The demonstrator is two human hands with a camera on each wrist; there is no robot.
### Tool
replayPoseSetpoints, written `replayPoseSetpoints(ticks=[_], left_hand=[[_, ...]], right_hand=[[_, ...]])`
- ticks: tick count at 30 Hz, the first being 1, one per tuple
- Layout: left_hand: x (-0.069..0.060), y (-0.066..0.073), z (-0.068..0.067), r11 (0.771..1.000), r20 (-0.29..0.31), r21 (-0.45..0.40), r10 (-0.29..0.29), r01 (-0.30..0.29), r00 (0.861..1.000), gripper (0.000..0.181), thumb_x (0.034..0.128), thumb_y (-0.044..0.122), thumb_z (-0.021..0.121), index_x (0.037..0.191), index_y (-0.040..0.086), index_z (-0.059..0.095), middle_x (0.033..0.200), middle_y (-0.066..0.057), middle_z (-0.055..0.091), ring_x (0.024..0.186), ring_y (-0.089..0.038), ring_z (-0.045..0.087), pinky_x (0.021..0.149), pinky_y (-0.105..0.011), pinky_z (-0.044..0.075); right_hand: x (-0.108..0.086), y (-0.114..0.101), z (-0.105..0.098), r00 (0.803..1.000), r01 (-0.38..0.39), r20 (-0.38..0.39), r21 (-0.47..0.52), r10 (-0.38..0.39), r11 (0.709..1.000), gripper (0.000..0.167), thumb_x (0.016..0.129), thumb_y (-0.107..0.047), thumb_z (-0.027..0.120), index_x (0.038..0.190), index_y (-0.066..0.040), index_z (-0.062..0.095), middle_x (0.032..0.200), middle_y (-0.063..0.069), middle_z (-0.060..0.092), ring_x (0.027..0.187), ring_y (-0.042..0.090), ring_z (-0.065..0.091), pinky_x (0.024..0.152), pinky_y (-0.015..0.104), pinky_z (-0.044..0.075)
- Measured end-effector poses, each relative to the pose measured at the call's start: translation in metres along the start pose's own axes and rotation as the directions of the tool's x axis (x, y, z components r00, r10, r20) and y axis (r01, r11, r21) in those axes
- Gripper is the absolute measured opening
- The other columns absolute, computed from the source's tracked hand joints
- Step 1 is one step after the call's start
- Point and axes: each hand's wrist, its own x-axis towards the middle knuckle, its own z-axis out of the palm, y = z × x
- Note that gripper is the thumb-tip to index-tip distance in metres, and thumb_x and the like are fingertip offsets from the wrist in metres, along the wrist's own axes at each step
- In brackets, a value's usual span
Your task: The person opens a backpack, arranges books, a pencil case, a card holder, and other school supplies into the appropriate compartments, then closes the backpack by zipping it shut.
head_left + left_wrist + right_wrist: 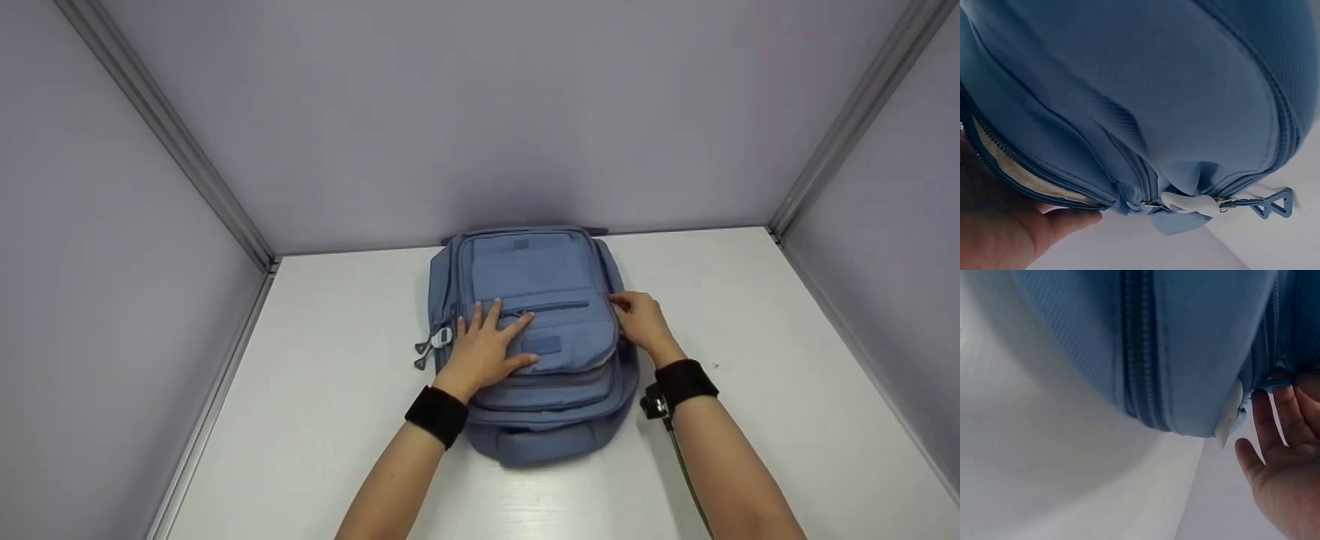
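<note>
A blue backpack (536, 270) lies on the white table with its front pocket facing up. My left hand (480, 356) rests on that front with its fingers spread. In the left wrist view, a parted zipper (1039, 183) with beige lining shows beside the left thumb. At the backpack's right side, my right hand (643, 322) pinches a small blue zipper pull (1276, 383), seen in the right wrist view. A round white tag (442, 337) and triangular zipper pulls (421, 357) hang at the left side.
Pale panels stand behind and on both sides of the table (322, 390), with grey metal posts (847, 124) at the corners. Black bands (437, 417) wrap both wrists. A cable (686, 472) runs along the right forearm.
</note>
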Motion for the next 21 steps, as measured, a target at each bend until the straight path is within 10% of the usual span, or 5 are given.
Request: replayPoseSetpoints(ticks=[12,21], left_hand=[[0.0,0.005,0.003,0.998,-0.011,0.035,-0.052,0.053,0.999,0.074,0.0878,0.074,0.042,0.153,0.045,0.024,0.161,-0.015,0.016,0.142,-0.051,0.014,0.109,-0.064,0.02],[0.0,0.008,0.001,0.997,-0.007,0.048,-0.059,0.059,0.998,0.073,0.0887,0.074,0.04,0.154,0.045,0.024,0.161,-0.015,0.016,0.142,-0.05,0.014,0.11,-0.063,0.021]], right_hand=[[-0.017,-0.014,-0.009,0.999,0.049,0.004,-0.326,-0.051,0.944,0.019,0.097,-0.009,0.059,0.099,0.003,0.072,0.095,0.021,0.07,0.084,0.037,0.067,0.073,0.051,0.051],[-0.037,-0.018,-0.025,0.997,0.066,0.068,-0.341,-0.046,0.938,0.013,0.09,-0.011,0.066,0.086,-0.003,0.076,0.076,0.006,0.069,0.063,0.019,0.059,0.056,0.039,0.047]])
